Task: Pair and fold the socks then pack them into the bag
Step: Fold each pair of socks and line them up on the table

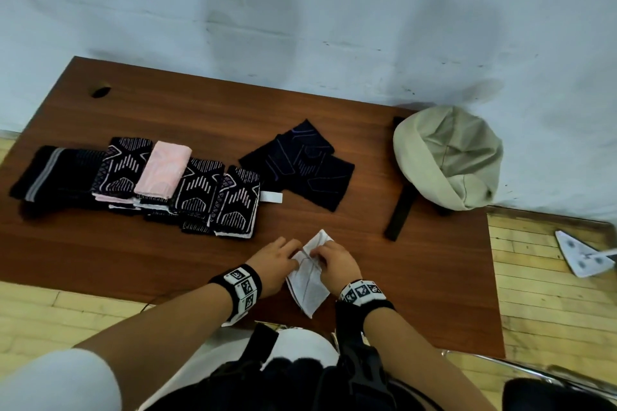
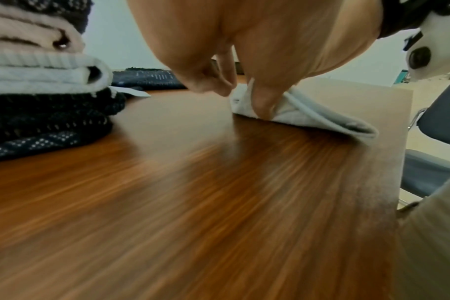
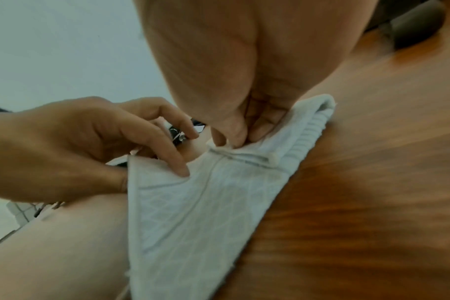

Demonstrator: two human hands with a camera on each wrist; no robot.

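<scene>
A white sock pair (image 1: 309, 290) lies near the front edge of the brown table (image 1: 417, 277), one corner lifted. My left hand (image 1: 293, 255) pinches its left edge, one finger on top of the fabric (image 3: 177, 168). My right hand (image 1: 319, 257) pinches the folded ribbed cuff (image 3: 239, 138). In the left wrist view my left hand (image 2: 242, 95) pinches the white sock pair (image 2: 308, 117) against the table, thumb on top. A row of folded socks (image 1: 133, 177), black-patterned and pink, sits at the left. Loose navy socks (image 1: 300, 163) lie mid-table. The beige bag (image 1: 450, 157) slumps at the right corner.
A black strap (image 1: 400, 207) runs from the bag toward me. A white tag (image 1: 271, 197) lies beside the folded row. A cable hole (image 1: 100, 90) marks the far left corner. A chair frame (image 1: 500, 364) stands at my right, and a white object (image 1: 581, 257) lies on the floor.
</scene>
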